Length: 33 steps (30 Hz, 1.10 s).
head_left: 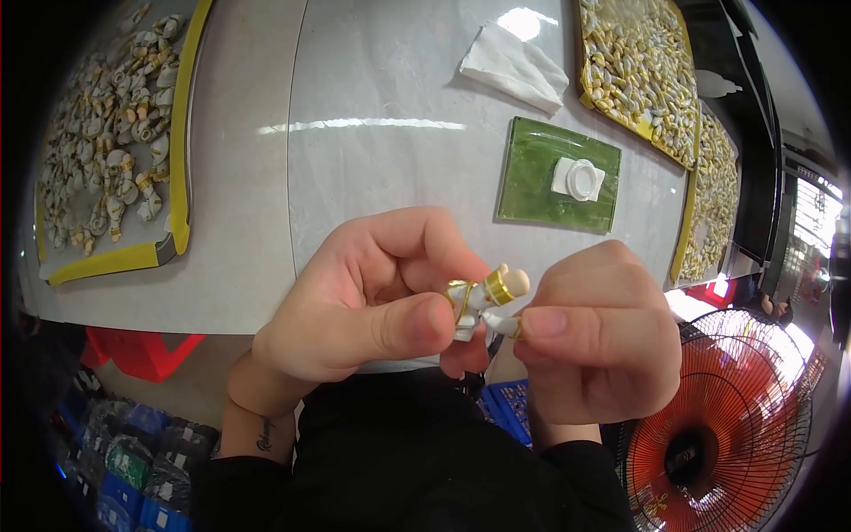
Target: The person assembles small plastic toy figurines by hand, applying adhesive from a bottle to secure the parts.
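Observation:
Between the thumb and fingers of my left hand (363,306) is a small white figurine (465,295) with gold trim, its skin-toned end pointing up and to the right. My right hand (607,332) pinches a tiny white arm-shaped piece (499,323) with a gold band. That piece meets the figurine's side; whether it is joined or only touching, I cannot tell. Both hands are close together over the table's near edge. Beyond them, a green plate (536,173) carries a white round cap-like container (582,180).
At the left, a yellow-edged tray (182,168) holds many similar figurines. Two more yellow-edged trays (651,137) (683,235) of small white-and-gold pieces line the right. A white cloth (514,69) lies at the back. A caged fan (718,426) stands lower right, a red stool (146,355) lower left.

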### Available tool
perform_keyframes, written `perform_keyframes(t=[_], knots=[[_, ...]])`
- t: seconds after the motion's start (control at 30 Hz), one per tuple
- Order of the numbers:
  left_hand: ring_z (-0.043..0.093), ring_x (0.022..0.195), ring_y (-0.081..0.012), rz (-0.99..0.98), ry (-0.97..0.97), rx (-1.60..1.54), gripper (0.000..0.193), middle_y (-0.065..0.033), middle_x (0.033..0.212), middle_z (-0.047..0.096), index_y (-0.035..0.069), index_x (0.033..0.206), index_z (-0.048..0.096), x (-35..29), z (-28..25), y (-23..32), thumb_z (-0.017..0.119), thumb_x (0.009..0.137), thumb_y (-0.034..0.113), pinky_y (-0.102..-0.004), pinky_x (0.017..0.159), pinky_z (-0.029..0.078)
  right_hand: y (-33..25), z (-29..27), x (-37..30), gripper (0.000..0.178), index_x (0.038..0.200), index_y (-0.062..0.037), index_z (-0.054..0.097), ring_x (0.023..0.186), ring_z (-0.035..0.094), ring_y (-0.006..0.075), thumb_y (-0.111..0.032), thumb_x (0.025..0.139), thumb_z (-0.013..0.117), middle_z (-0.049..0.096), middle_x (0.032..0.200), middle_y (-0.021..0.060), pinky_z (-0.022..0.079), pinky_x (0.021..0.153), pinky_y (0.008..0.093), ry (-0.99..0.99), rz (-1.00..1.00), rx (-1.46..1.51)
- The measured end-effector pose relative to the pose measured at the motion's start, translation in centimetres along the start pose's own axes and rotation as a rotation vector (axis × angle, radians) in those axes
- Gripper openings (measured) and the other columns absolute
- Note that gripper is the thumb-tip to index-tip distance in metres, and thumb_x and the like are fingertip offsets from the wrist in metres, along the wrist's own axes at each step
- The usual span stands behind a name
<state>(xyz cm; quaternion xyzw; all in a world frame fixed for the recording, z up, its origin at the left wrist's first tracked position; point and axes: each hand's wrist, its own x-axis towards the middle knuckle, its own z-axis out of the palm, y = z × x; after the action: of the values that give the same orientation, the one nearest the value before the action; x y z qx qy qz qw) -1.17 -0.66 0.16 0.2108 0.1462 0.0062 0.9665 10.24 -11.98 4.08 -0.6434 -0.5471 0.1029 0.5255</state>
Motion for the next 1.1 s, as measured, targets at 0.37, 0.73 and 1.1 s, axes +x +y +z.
perform_keyframes(t=[0.37, 0.73, 1.1], knots=[[0.060, 0.065, -0.0122, -0.023, -0.054, -0.012, 0.036, -0.0106, 0.079, 0.062, 0.000, 0.089, 0.049, -0.2, -0.9, -0.1, 0.069, 0.076, 0.028, -0.0221, 0.059, 0.049, 1.0, 0.7, -0.8, 0.014, 0.081, -0.0011, 0.052, 0.054, 0.048, 0.0109, -0.006, 0.076, 0.064, 0.055, 0.068, 0.0081, 0.036, 0.048, 0.0224, 0.058, 0.100, 0.199], [0.060, 0.088, -0.0144, 0.255, -0.091, 0.034, 0.022, -0.0130, 0.094, 0.062, -0.003, 0.097, 0.051, 0.2, -0.6, -1.2, 0.064, 0.079, 0.002, -0.0250, 0.076, 0.051, 0.1, 1.5, -1.0, 0.013, 0.082, 0.0012, 0.044, 0.045, 0.041, 0.0078, -0.001, 0.077, 0.056, 0.053, 0.062, 0.0117, 0.032, 0.038, 0.0197, 0.247, 0.583, 0.819], [0.058, 0.058, -0.0160, 0.143, 0.091, 0.092, 0.046, -0.0112, 0.065, 0.059, 0.000, 0.091, 0.049, 0.2, 0.3, -0.7, 0.071, 0.073, 0.036, -0.0232, 0.050, 0.047, 0.3, 0.4, -1.4, 0.012, 0.086, -0.0005, 0.045, 0.045, 0.049, 0.0102, -0.002, 0.081, 0.055, 0.054, 0.064, 0.0106, 0.037, 0.038, 0.0197, 0.310, 0.678, 1.266]])
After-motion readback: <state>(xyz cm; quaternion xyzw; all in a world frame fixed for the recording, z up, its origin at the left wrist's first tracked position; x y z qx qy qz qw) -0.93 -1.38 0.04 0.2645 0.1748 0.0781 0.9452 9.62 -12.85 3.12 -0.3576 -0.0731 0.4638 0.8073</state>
